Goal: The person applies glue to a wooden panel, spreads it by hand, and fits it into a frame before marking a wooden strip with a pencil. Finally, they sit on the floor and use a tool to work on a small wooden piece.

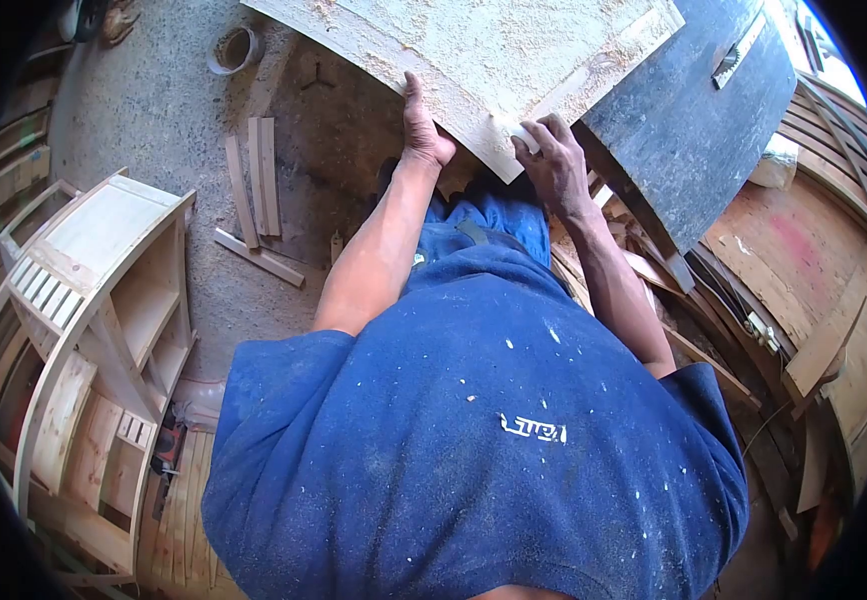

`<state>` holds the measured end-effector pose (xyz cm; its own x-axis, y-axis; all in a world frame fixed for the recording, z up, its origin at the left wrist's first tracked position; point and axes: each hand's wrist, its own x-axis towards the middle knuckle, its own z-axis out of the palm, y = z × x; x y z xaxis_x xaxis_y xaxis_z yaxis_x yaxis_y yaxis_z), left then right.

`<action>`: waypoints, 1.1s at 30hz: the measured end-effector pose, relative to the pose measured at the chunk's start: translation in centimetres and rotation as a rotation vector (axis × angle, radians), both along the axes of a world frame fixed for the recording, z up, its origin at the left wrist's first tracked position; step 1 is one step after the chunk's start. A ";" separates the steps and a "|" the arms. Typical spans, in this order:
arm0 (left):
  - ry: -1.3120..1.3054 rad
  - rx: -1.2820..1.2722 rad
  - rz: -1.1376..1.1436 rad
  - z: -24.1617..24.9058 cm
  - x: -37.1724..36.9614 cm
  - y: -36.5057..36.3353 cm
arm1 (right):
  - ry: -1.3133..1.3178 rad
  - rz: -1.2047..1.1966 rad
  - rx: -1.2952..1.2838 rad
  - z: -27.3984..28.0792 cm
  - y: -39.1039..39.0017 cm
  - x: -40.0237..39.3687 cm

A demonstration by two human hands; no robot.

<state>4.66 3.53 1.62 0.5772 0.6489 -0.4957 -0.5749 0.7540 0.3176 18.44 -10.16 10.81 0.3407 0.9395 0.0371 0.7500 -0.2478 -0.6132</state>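
A pale wooden panel [514, 50] covered in sawdust lies at the top centre, one corner pointing toward my body. My left hand [424, 135] grips its near left edge, thumb on top and the fingers out of sight beneath. Close to the corner, my right hand [557, 165] is closed with bent fingers around a small whitish piece [527, 137] at the panel's surface. What this piece is, I cannot make out.
A dark work table [694, 110] with a saw [740, 52] adjoins the panel on the right. Wood scraps [824, 350] lean at the far right. On the left stand a wooden cabinet frame [104, 330], loose strips [264, 175] and a round container [236, 50].
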 end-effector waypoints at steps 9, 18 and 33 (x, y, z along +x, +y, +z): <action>0.021 0.023 -0.003 -1.0 0.0 0.0 | 0.036 0.004 -0.013 0.9 -1.3 0.5; 0.033 0.024 -0.001 -1.0 0.1 0.0 | 0.020 0.032 -0.040 1.6 -2.0 0.9; -0.017 -0.033 0.011 -0.8 0.2 -0.2 | 0.032 -0.045 0.046 -0.6 5.5 -1.7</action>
